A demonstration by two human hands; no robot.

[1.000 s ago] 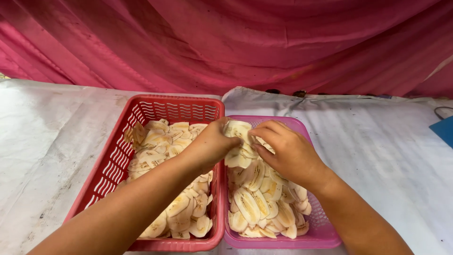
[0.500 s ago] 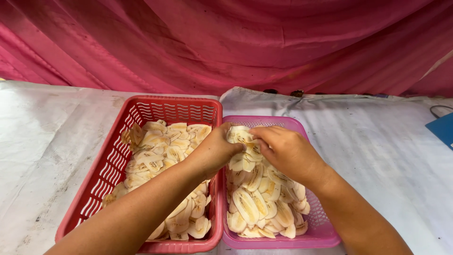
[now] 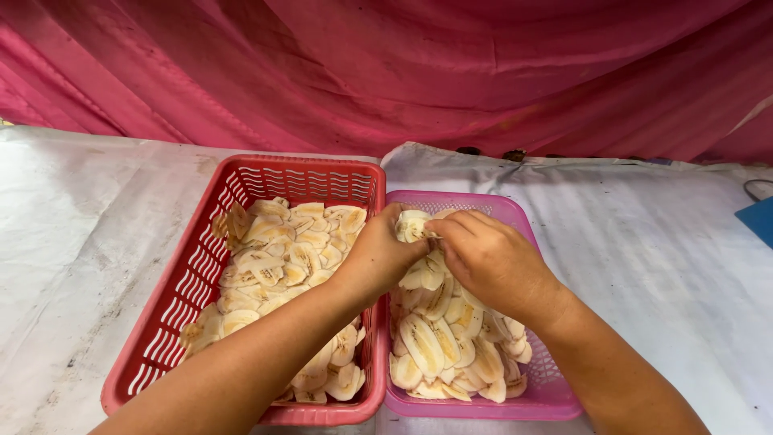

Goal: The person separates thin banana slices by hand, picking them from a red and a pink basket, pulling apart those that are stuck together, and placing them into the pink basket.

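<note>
Two plastic baskets sit side by side on a white sheet: a red basket (image 3: 173, 310) on the left and a smaller pink basket (image 3: 555, 387) on the right. Both are full of pale banana slices, those in the red basket (image 3: 274, 258) and those in the pink one (image 3: 435, 338). My left hand (image 3: 378, 258) and my right hand (image 3: 491, 262) meet over the far end of the pink basket. Together they pinch a small clump of banana slices (image 3: 412, 226) between their fingertips.
A pink cloth (image 3: 386, 72) hangs as a backdrop behind the table. The white sheet (image 3: 72, 242) covers the surface on both sides of the baskets. A blue object (image 3: 758, 217) pokes in at the right edge.
Both hands stay over the far end of the pink basket, working the clump of slices. The view has shifted slightly; the baskets have not moved.
</note>
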